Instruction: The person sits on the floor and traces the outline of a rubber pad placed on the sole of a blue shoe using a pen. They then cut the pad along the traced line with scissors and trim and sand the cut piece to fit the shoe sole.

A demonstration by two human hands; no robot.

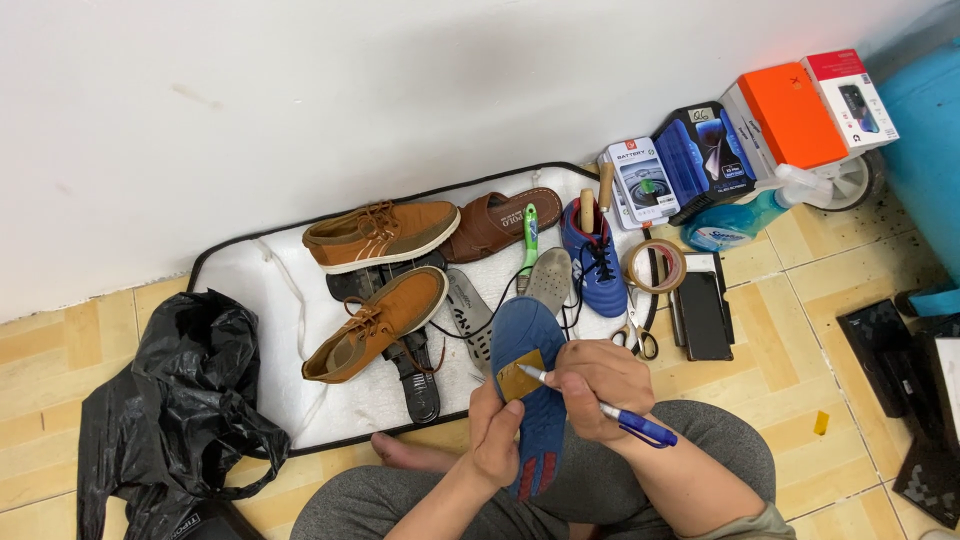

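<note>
Shoes [375,235] and scissors [636,335] crowd the mat ahead of you; bare floor [800,330] lies open on your right

Tan shoes [378,272], tape roll [654,266], scissors [637,333], blk bag [170,400]

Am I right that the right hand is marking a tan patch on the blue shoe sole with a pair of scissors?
Not quite. The head view shows the right hand holding a blue pen, its tip on the tan patch on the blue shoe sole. The scissors lie on the floor beside the tape roll.
</note>
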